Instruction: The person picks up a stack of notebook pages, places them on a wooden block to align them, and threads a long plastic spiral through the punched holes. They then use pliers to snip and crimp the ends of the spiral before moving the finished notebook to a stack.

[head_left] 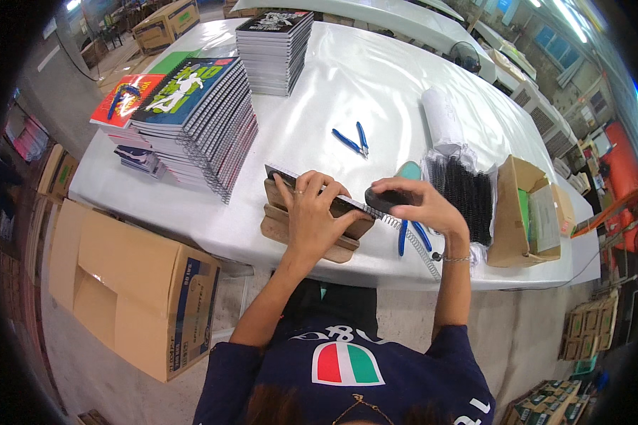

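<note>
My left hand (313,216) spreads over a notebook (285,172) with its fingers and thumb gripping the edge. The notebook stands in a brown wooden holder (275,225) at the table's front edge. A loose silver wire coil (424,256) runs from the notebook's right end and trails down to the right. My right hand (427,204) is closed on a black rounded object (380,201) beside that end; its exact kind cannot be made out. Blue-handled pliers (402,239) lie under my right hand, partly hidden. Blue-handled cutters (351,142) rest with handles apart farther back.
Spiral notebooks (216,134) and dark-covered books (280,60) stand in stacks at left. Black coils (461,195), a white roll (441,117) and an opened cardboard box (509,219) are on the right. A large carton (120,283) stands below the table's left edge.
</note>
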Motion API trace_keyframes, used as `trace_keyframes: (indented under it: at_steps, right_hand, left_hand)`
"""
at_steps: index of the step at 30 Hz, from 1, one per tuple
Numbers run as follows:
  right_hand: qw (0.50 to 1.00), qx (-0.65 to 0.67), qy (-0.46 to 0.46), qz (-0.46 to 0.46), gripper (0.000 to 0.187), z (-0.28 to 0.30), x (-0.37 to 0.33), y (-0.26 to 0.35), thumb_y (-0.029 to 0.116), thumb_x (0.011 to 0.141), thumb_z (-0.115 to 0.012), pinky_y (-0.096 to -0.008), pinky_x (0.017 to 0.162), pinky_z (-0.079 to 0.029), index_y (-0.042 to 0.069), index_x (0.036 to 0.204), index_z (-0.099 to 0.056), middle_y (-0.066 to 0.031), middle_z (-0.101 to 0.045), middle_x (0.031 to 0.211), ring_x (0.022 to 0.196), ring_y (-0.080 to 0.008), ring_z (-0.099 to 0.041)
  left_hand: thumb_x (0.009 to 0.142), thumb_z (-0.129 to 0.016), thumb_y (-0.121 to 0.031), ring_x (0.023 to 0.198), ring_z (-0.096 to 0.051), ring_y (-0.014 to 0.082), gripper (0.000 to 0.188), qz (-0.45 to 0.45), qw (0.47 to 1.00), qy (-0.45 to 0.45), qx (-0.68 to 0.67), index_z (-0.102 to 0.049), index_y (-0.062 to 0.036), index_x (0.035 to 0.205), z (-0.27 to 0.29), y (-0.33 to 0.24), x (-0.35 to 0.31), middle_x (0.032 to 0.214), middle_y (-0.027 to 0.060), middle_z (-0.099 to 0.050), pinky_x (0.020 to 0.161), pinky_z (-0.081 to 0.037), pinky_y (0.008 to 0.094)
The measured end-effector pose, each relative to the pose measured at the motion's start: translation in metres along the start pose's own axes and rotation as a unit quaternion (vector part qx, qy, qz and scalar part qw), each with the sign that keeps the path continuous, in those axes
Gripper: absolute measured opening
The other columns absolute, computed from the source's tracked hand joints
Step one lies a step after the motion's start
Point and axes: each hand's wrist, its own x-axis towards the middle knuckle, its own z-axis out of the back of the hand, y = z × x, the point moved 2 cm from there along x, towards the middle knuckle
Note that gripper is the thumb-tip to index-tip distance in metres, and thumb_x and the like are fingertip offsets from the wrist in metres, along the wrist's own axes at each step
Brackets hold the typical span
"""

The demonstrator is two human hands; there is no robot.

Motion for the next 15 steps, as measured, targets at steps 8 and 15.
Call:
trace_keyframes:
  at_steps: [8, 15]
  right_hand:
    - [0.998, -0.059, 0.004, 0.017, 0.034, 0.001, -0.005, 0.001, 0.021, 0.082, -0.062, -0.0366, 0.104, -0.041, 0.000, 0.108, -0.069, -0.0154, -0.062, 0.126, 0.118, -0.0267, -0.056]
    - [0.997, -0.066, -0.049, -0.014, 0.033, -0.009, -0.010, 0.012, 0.025, 0.081, -0.070, -0.0362, 0.103, -0.040, 0.004, 0.106, -0.072, -0.0163, -0.058, 0.127, 0.119, -0.0261, -0.054]
  left_hand:
    - [0.062, -0.084, -0.047, 0.113, -0.049, 0.0232, 0.041, -0.001, 1.000, -0.010, 0.009, -0.068, -0.0165, 0.086, 0.005, -0.001, 0.002, 0.100, 0.0003, -0.057, 0.108, -0.009, 0.0675]
    - [0.065, -0.082, -0.046, 0.115, -0.049, 0.0224, 0.041, 0.006, 1.000, 0.011, -0.017, -0.068, -0.0145, 0.086, 0.007, -0.003, 0.003, 0.101, -0.0002, -0.059, 0.108, -0.003, 0.0702]
